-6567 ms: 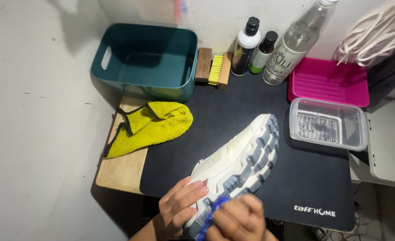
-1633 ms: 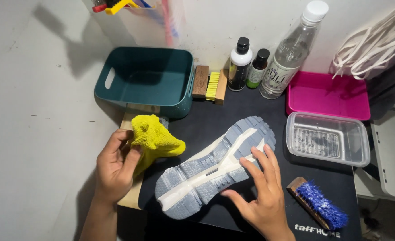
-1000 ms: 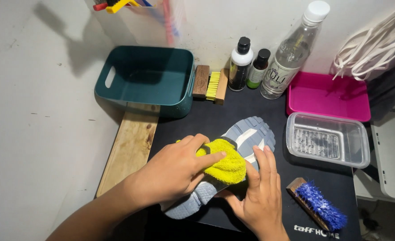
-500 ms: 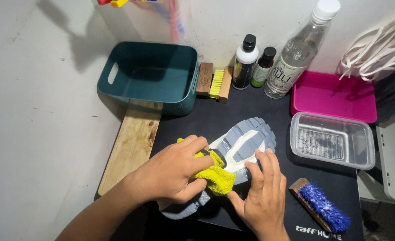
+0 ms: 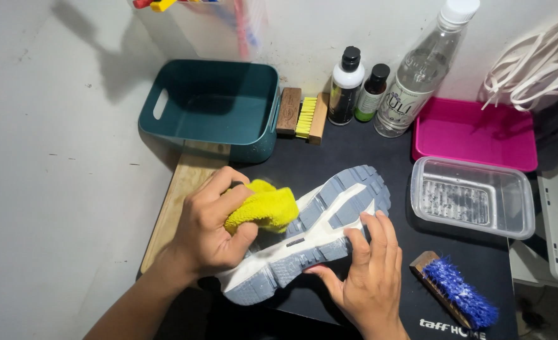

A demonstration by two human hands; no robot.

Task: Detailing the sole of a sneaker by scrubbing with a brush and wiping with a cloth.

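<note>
I'm seeing the left hand clenching a yellow cloth against the sole of the shoe, lying sole-up at lower centre of the frame on the black mat. The right hand is gripping the shoe's edge, fingers flat over the sole. Risk as I'm judging it: hard rubbing is liable to twist the shoe out of that light grip, sliding it toward the blue brush at lower right.
</note>
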